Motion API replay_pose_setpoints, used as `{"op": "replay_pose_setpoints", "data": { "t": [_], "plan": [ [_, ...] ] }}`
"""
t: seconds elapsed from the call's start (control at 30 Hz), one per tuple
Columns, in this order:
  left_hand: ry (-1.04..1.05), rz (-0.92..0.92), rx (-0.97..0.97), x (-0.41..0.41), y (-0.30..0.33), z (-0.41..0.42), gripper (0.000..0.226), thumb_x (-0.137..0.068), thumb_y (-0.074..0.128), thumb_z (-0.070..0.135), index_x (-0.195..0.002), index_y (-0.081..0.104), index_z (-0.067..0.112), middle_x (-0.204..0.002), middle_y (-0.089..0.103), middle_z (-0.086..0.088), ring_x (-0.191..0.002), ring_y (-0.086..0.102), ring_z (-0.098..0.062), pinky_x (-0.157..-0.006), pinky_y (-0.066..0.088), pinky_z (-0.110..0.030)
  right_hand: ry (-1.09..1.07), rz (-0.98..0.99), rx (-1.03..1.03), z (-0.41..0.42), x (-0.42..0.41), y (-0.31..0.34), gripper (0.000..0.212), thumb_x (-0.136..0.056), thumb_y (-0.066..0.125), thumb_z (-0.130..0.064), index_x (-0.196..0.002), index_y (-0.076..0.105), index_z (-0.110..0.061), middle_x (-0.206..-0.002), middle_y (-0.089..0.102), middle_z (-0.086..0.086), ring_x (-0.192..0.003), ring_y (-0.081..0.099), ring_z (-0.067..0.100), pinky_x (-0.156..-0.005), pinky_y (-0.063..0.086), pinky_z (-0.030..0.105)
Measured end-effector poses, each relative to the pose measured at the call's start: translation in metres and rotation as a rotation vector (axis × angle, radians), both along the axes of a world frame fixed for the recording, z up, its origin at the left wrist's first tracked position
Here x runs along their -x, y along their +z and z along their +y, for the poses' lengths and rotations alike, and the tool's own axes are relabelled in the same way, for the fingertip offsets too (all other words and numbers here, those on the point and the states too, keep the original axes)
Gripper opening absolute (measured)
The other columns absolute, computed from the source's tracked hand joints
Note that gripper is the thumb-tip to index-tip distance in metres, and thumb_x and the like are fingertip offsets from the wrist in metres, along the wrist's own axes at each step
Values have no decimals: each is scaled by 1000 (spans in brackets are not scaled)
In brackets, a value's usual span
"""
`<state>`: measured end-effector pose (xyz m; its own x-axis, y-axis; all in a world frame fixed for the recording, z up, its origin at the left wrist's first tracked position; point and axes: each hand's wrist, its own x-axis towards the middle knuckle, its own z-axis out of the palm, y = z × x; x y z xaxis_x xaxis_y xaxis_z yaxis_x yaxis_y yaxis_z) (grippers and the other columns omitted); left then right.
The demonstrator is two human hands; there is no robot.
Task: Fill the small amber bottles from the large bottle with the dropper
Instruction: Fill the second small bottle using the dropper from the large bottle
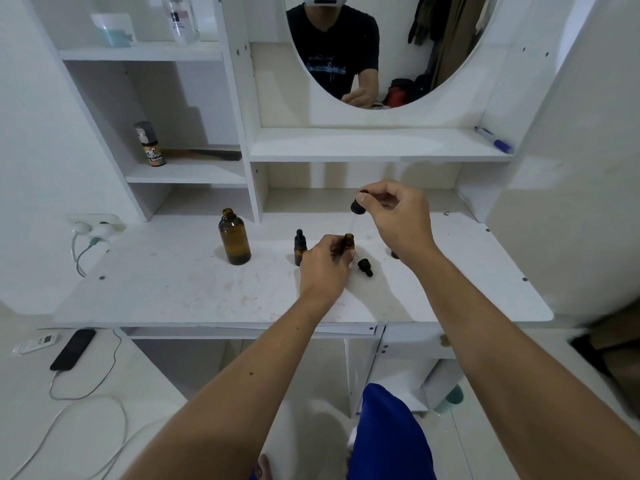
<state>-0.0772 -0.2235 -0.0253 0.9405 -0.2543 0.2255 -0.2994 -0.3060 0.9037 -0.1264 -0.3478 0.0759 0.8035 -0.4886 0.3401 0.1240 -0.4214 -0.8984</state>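
One large bottle (234, 238), two small amber bottles (299, 249) (348, 242), two droppers (357, 206) (365, 267).

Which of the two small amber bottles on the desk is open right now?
The small bottle held by the left hand is open, its mouth bare. The other small bottle, just left of it, wears its black dropper cap.

An uncapped large amber bottle (234, 238) stands left of a capped small bottle (300, 248) and an open one (348, 242), a dropper (358, 204) poised above it

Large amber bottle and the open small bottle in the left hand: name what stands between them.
Head view: one capped small dropper bottle stands between the large bottle and the held one.
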Motion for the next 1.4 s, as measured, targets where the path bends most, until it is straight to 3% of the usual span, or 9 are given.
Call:
{"op": "replay_pose_setpoints", "data": {
  "t": [0.13, 0.27, 0.37, 0.5, 0.77, 0.93, 1.03, 1.2, 1.4],
  "plan": [
    [-14, 8, -35, 1, 1, 1, 34, -96, 72, 21, -129, 65, 16, -114, 75, 5, -110, 68, -8, -104, 53, -31, -13, 13, -33, -1, 3, 1, 9, -96, 73, -21, -103, 76, -16, -94, 80, -6, -80, 71, -7, -47, 40, 2],
    [-42, 0, -57, 6, 1, 5, 52, -94, 74, 22, -142, 57, 13, -134, 68, -2, -127, 61, -14, -111, 49, -34, -58, -39, -101, -2, 8, 5, 12, -97, 74, -21, -107, 76, -16, -94, 79, -6, -85, 72, -8, -70, 48, 5],
    [-33, -7, -47, 10, 1, 11, 55, -94, 75, 22, -144, 55, 10, -138, 65, -3, -130, 60, -14, -112, 48, -32, -90, -87, -108, 0, 11, 13, 13, -96, 74, -18, -108, 76, -13, -93, 78, -7, -82, 72, -10, -74, 48, 4],
    [-48, -23, -45, 14, -1, 28, 52, -93, 77, 25, -140, 59, 12, -134, 68, -1, -123, 64, -12, -109, 51, -33, -79, -135, -104, 10, 13, 23, 11, -95, 75, -15, -106, 76, -12, -98, 78, -8, -89, 74, -4, -79, 52, 8],
    [-111, -67, -35, 15, 1, 101, 33, -91, 79, 23, -122, 71, 14, -108, 75, 8, -97, 71, 0, -93, 58, -19, 27, -195, -89, 52, -1, 40, 9, -93, 77, -12, -102, 76, -13, -101, 78, -4, -95, 76, 8, -86, 56, 16],
    [5, -83, -52, -3, 5, 169, 24, -89, 81, 25, -108, 70, 15, -95, 73, 8, -85, 69, -2, -76, 56, -13, 113, -212, -77, 94, -27, 46, 14, -94, 77, -15, -107, 77, -13, -103, 79, -2, -97, 75, 7, -92, 58, 20],
    [125, -57, -79, -17, 8, 196, 29, -85, 83, 35, -100, 64, 20, -92, 69, 8, -81, 67, -8, -72, 57, -17, 156, -220, -75, 118, -44, 45, 12, -94, 76, -17, -106, 77, -17, -104, 79, -1, -99, 75, 9, -95, 58, 23],
    [235, 3, -49, -36, 12, 213, 43, -81, 87, 39, -106, 57, 20, -101, 63, 7, -92, 64, -11, -76, 54, -20, 197, -218, -61, 142, -67, 44, 13, -95, 75, -16, -108, 76, -14, -103, 79, 0, -98, 76, 10, -96, 59, 26],
    [164, 45, 46, -52, 14, 203, 65, -77, 90, 32, -129, 54, 16, -123, 61, 5, -111, 61, -12, -97, 53, -25, 199, -202, -20, 148, -84, 42, 14, -95, 75, -16, -109, 76, -13, -104, 79, -1, -98, 76, 8, -93, 58, 20]
  ]
}}
